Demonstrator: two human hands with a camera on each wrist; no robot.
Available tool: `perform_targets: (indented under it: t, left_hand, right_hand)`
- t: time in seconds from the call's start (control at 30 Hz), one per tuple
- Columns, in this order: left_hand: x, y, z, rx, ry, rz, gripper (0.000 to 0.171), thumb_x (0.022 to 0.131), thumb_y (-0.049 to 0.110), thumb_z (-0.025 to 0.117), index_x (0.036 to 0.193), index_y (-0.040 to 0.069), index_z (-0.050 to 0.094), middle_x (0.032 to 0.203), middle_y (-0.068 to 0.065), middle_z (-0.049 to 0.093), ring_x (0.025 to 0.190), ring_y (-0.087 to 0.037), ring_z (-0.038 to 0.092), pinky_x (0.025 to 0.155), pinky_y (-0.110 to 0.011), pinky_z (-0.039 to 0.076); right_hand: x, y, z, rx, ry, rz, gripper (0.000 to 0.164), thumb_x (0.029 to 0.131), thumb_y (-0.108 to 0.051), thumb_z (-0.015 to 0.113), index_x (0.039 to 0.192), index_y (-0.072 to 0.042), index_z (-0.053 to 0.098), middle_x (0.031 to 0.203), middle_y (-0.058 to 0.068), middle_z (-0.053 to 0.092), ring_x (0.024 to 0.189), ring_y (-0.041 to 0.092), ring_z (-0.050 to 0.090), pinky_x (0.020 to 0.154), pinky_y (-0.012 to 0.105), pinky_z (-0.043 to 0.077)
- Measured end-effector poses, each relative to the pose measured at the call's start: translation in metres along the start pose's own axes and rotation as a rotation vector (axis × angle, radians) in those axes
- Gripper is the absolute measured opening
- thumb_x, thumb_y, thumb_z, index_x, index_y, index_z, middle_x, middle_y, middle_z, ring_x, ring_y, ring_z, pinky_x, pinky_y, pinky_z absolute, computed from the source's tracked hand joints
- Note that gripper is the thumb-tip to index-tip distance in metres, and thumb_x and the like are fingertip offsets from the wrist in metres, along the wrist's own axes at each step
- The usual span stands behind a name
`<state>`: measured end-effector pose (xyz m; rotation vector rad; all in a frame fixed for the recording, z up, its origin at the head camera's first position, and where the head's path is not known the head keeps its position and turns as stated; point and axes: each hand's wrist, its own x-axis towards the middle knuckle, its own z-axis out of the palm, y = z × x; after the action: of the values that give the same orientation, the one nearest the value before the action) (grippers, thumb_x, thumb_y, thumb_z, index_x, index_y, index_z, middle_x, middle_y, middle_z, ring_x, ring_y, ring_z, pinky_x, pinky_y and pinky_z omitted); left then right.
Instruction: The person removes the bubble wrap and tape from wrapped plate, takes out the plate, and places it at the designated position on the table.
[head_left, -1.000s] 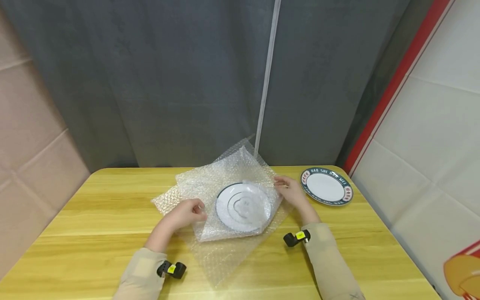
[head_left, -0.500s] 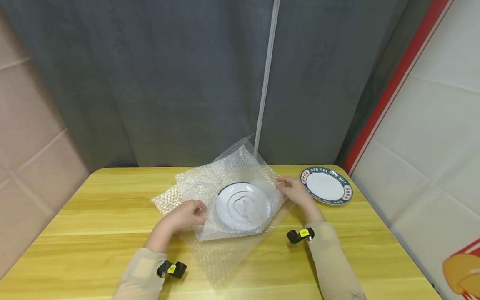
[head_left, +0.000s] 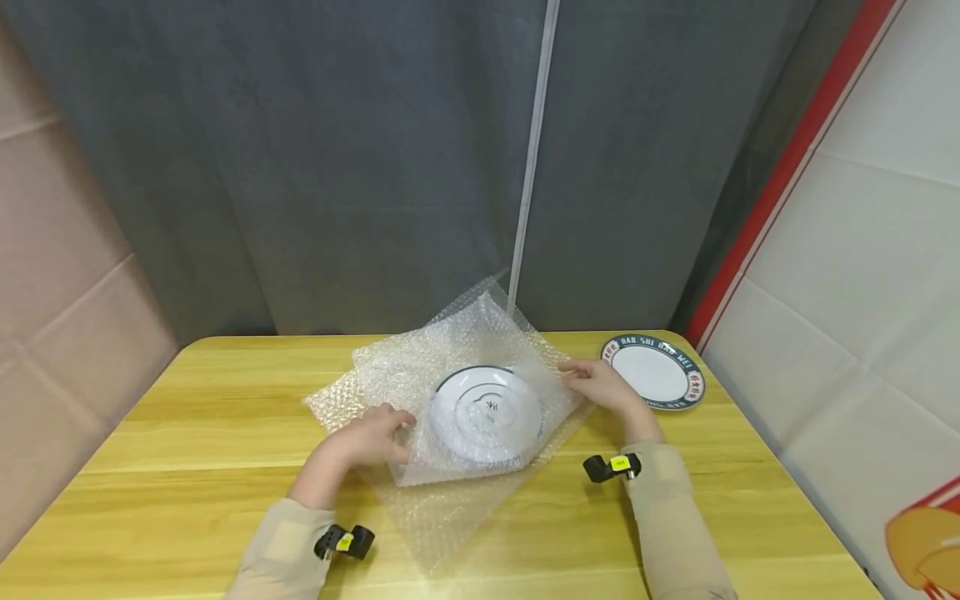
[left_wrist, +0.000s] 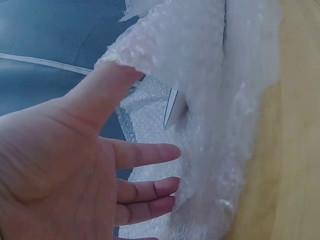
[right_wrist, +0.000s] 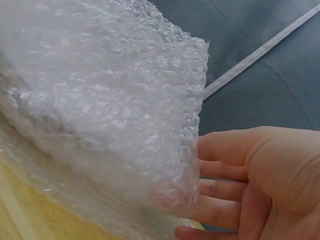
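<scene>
A white plate with a dark rim (head_left: 487, 421) lies near the middle of the table, covered by a folded sheet of clear bubble wrap (head_left: 420, 358). Its edge also shows in the left wrist view, inside the fold. At the wrap's left side is my left hand (head_left: 371, 437); the thumb goes under the raised flap (left_wrist: 210, 165), while the other fingers are nearly straight and spread beside the layer below. On the other side, my right hand (head_left: 606, 387) pinches the wrap's right edge (right_wrist: 185, 165) between thumb and fingers. One fingertip shows through the film.
A second plate (head_left: 652, 375) with a dark green lettered rim lies uncovered at the back right, close beyond my right hand. The wooden table (head_left: 187, 450) backs onto a grey curtain (head_left: 337, 167). More bubble wrap spreads under the folded sheet.
My right hand has moved to the right, and the wrap's right edge has shifted with it. The plate's printed centre shows more clearly through the film. My left hand's fingers have spread somewhat.
</scene>
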<state>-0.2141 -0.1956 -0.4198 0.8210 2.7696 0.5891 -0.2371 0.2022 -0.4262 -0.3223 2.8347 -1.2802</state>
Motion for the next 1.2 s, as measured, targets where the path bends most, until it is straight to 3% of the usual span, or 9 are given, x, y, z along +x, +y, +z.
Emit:
perform_targets:
  t: [0.17, 0.37, 0.57, 0.77, 1.07, 1.2]
  left_hand:
    - [-0.0035, 0.0042, -0.0019, -0.029, -0.033, -0.025, 0.064, 0.070, 0.028, 0.079, 0.125, 0.001, 0.058, 0.104, -0.012, 0.052, 0.094, -0.026, 0.050, 0.079, -0.047, 0.047]
    - [-0.0050, 0.0066, -0.0033, -0.070, -0.050, -0.006, 0.072, 0.065, 0.021, 0.074, 0.130, -0.002, 0.054, 0.109, -0.015, 0.049, 0.101, -0.029, 0.048, 0.086, -0.051, 0.045]
    - [-0.0036, 0.0076, -0.0024, -0.075, -0.070, 0.001, 0.079, 0.067, 0.038, 0.081, 0.132, 0.002, 0.055, 0.115, -0.016, 0.050, 0.103, -0.029, 0.049, 0.088, -0.051, 0.045]
    - [-0.0035, 0.0083, -0.0005, -0.089, -0.092, -0.019, 0.082, 0.066, 0.026, 0.078, 0.137, -0.002, 0.048, 0.130, -0.025, 0.044, 0.113, -0.036, 0.047, 0.094, -0.055, 0.042]
    - [-0.0049, 0.0073, 0.0004, -0.123, -0.122, -0.042, 0.089, 0.065, 0.015, 0.073, 0.142, -0.009, 0.035, 0.149, -0.033, 0.022, 0.135, -0.048, 0.024, 0.107, -0.060, 0.023]
    - [-0.0055, 0.0080, -0.0006, -0.087, -0.132, -0.048, 0.092, 0.068, 0.027, 0.074, 0.143, -0.008, 0.035, 0.151, -0.033, 0.017, 0.138, -0.048, 0.015, 0.108, -0.062, 0.015]
  right_hand:
    - [-0.0028, -0.0013, -0.0050, -0.014, -0.025, 0.009, 0.036, 0.093, -0.016, 0.058, 0.126, 0.001, 0.060, 0.114, 0.017, 0.065, 0.102, 0.027, 0.059, 0.087, 0.041, 0.048]
    - [-0.0050, -0.0040, -0.0078, -0.009, -0.128, 0.020, 0.038, 0.094, -0.015, 0.057, 0.126, 0.006, 0.058, 0.120, 0.020, 0.061, 0.107, 0.030, 0.057, 0.093, 0.045, 0.046]
    - [-0.0060, -0.0055, -0.0059, -0.041, -0.186, 0.053, 0.042, 0.091, -0.014, 0.057, 0.128, 0.004, 0.057, 0.130, 0.021, 0.056, 0.121, 0.036, 0.048, 0.100, 0.047, 0.040]
    - [-0.0091, -0.0069, -0.0073, -0.005, -0.236, 0.058, 0.045, 0.092, -0.017, 0.060, 0.132, 0.003, 0.055, 0.133, 0.021, 0.053, 0.124, 0.038, 0.046, 0.101, 0.050, 0.039]
    - [-0.0091, -0.0060, -0.0078, 0.017, -0.303, 0.022, 0.051, 0.090, -0.016, 0.064, 0.134, 0.004, 0.051, 0.131, 0.021, 0.055, 0.123, 0.037, 0.049, 0.099, 0.048, 0.041]
    - [-0.0094, -0.0052, -0.0082, 0.046, -0.349, 0.007, 0.057, 0.087, -0.013, 0.066, 0.137, 0.007, 0.046, 0.135, 0.024, 0.050, 0.124, 0.038, 0.047, 0.101, 0.048, 0.039]
